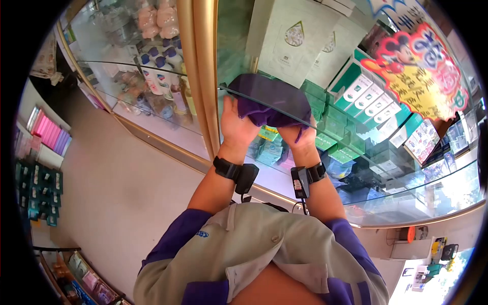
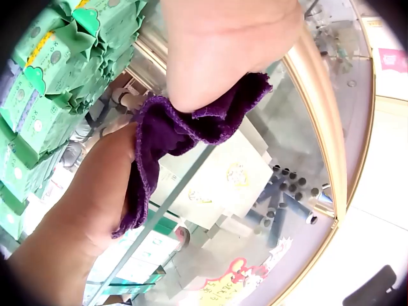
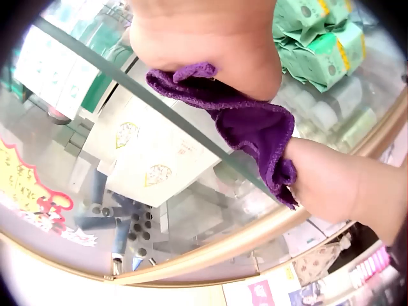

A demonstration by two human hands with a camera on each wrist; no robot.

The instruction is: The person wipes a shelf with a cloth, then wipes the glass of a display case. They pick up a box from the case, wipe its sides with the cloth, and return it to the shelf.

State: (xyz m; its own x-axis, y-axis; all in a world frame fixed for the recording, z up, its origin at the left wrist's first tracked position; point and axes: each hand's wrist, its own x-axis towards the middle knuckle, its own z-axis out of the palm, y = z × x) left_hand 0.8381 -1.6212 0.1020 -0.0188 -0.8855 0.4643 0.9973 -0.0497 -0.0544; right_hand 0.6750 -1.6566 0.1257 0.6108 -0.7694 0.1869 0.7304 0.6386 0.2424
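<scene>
A purple cloth (image 1: 272, 96) lies bunched at the edge of a glass shelf (image 2: 167, 205), partly seen through the glass. My left hand (image 1: 238, 127) grips its left part and my right hand (image 1: 299, 136) its right part, the wrists a little apart. In the left wrist view the cloth (image 2: 169, 137) stretches between both palms; in the right wrist view its rolled hem (image 3: 255, 131) shows between them. The cloth hides most of the fingers.
White boxes (image 1: 287, 40) stand behind the shelf edge, with green packets (image 1: 338, 127) to the right. A gold frame post (image 1: 201, 66) rises left of my hands; bottles (image 1: 157, 76) stand beyond it. A colourful sign (image 1: 422, 76) hangs at upper right.
</scene>
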